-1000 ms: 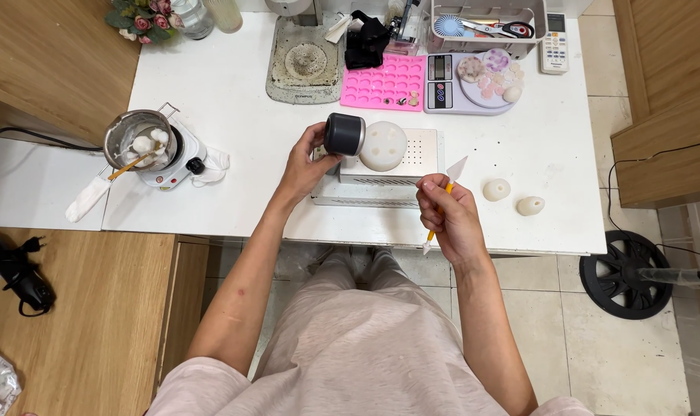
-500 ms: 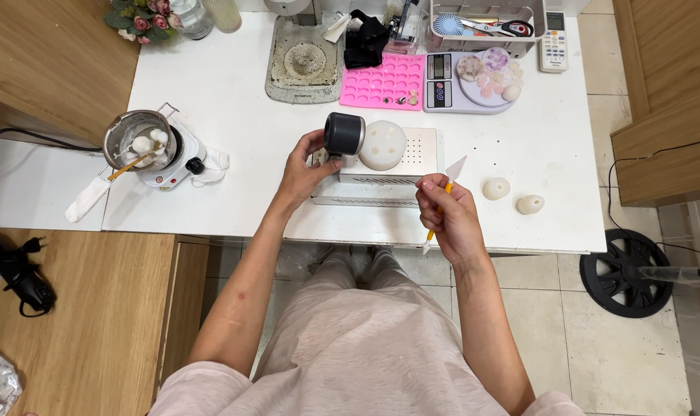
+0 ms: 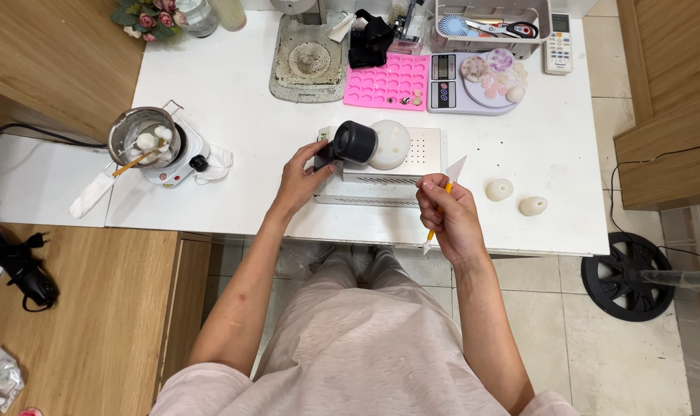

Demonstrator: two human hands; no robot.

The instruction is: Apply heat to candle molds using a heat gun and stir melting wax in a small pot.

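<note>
You are gripping the handle of a black heat tool [image 3: 351, 143] with your left hand [image 3: 300, 179], fingers wrapped tight around it, and aiming its nozzle at the round white mould [image 3: 390, 144] sitting on the white perforated box [image 3: 411, 166]. Your right hand [image 3: 448, 216] is pinching a slim orange-handled blade [image 3: 442, 202] between closed fingers, held just off the box. This looks like the warming stage; working the mould with the blade will call for a steady, light touch. The steel pot [image 3: 144, 136] on the small hotplate is holding white lumps and a stick; the pink silicone tray [image 3: 387, 82] is carrying a few small bits.
</note>
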